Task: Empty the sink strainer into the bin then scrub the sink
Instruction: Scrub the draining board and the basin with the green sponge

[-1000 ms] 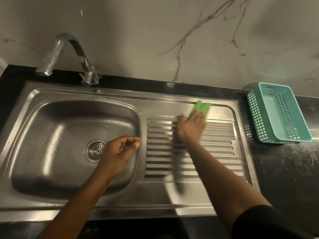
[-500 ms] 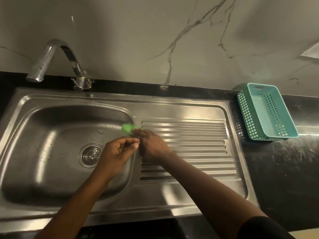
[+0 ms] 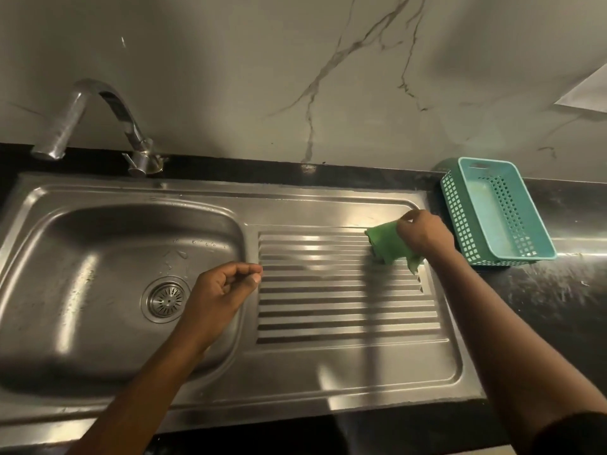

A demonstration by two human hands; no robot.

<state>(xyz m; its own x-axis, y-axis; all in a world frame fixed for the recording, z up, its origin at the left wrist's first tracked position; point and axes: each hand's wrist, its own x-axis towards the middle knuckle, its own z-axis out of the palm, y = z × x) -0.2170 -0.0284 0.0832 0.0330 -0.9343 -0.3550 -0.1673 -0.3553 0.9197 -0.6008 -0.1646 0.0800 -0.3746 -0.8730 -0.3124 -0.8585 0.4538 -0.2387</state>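
Observation:
A steel sink (image 3: 98,349) fills the lower left, with the round strainer (image 3: 166,298) seated in its drain. The ridged drainboard (image 3: 328,307) lies to its right. My right hand (image 3: 423,234) grips a green scrub pad (image 3: 384,244) and presses it on the drainboard's far right corner. My left hand (image 3: 223,290) hovers over the basin's right rim, fingers curled with thumb and fingertips pinched together, nothing visible in them.
A curved tap (image 3: 98,126) stands behind the basin at the left. A teal plastic basket (image 3: 496,211) sits on the dark counter (image 3: 542,297) right of the sink. A marbled wall (image 3: 328,77) backs everything.
My right hand swept the green pad from the far middle of the drainboard to its left edge, then across to the far right corner. The left hand stayed in place.

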